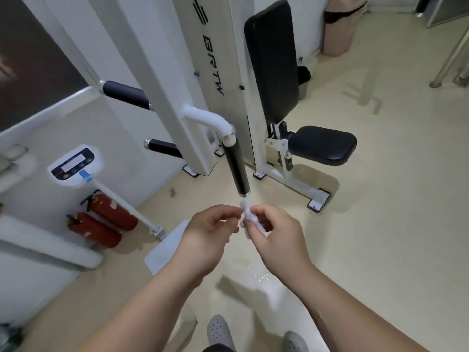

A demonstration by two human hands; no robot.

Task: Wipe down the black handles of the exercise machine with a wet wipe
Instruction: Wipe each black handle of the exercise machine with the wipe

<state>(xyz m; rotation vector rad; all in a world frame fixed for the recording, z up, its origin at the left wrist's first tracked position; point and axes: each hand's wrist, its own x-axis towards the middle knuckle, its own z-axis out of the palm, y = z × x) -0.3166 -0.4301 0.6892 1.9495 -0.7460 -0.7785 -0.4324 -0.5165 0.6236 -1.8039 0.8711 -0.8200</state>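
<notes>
A white exercise machine (177, 72) fills the upper middle of the head view. Its nearest black handle (236, 168) hangs down from a white bent tube, ending just above my hands. Two more black handles stick out to the left, an upper black handle (125, 94) and a lower black handle (165, 148). A small crumpled white wet wipe (247, 214) sits between my hands. My right hand (272, 232) is closed around it. My left hand (212, 228) pinches at its left edge with fingertips. Both hands are just below the nearest handle, not touching it.
The machine's black seat (322, 146) and backrest (275, 62) stand to the right. Two red fire extinguishers (101, 219) lie by the left wall beside a white scale with a post (73, 165). A pinkish bin (340, 29) stands at the back. My grey shoes (219, 331) are on beige floor.
</notes>
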